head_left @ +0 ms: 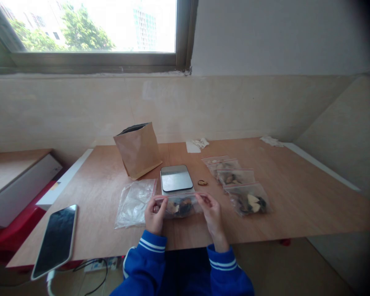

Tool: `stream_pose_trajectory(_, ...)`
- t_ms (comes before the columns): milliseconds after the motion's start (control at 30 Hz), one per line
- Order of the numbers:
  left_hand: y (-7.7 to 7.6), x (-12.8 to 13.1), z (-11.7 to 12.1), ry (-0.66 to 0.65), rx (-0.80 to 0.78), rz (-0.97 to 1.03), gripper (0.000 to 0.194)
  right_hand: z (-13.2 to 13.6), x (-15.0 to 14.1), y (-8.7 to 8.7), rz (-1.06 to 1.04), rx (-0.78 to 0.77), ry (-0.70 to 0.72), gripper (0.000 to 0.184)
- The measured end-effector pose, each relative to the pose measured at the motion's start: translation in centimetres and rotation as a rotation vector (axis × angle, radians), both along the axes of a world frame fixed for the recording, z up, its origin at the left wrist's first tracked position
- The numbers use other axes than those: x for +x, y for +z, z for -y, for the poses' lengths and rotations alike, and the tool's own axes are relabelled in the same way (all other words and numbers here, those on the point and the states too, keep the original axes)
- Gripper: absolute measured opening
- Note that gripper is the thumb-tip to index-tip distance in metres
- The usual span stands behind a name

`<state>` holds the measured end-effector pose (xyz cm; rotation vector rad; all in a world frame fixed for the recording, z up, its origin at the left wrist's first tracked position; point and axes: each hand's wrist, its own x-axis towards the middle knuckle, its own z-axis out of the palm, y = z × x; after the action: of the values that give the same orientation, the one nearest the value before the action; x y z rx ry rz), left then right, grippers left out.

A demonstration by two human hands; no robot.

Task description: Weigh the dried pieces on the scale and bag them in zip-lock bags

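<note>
Between my two hands, near the table's front edge, is a clear zip bag [181, 206] with dark and pale dried pieces inside. My left hand [156, 216] pinches its top left corner, and my right hand [211, 212] pinches the red-lined top edge at the right. Just behind the bag stands a kitchen scale [176, 178] with a bare metal plate. Flat zip bags [135, 203] lie beside my left hand. To the right of my right hand, several filled zip bags [249, 200] overlap in a row.
An open brown paper pouch [138, 152] stands at the back left. One small brown dried piece [202, 182] lies right of the scale. A phone [56, 238] with a white cable overhangs the left front edge. Crumpled tissue [201, 143] sits near the wall.
</note>
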<state>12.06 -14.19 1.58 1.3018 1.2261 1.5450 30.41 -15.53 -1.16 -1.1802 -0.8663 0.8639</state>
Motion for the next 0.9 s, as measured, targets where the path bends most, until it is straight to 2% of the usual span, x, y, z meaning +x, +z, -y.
stream_pose_trajectory(267, 0.1, -0.1, 0.2, 0.021, 0.003, -0.012, 0.02, 0.2, -0.1, 0.5, -0.011, 0.002, 0.048, 0.025)
stream_pose_trajectory(500, -0.4, 0.0, 0.1, -0.103, -0.014, 0.074, 0.024, 0.4, -0.4, 0.9, -0.105, -0.021, 0.183, 0.032)
stream_pose_trajectory(633, -0.6, 0.0, -0.1, -0.111, 0.002, 0.05, 0.022, 0.2, -0.5, 0.6, -0.062, -0.039, 0.183, 0.035)
stream_pose_trajectory(900, -0.4, 0.2, -0.2, -0.106, -0.017, 0.039, 0.02, 0.2, -0.6, 0.5, -0.035, -0.017, 0.165, 0.026)
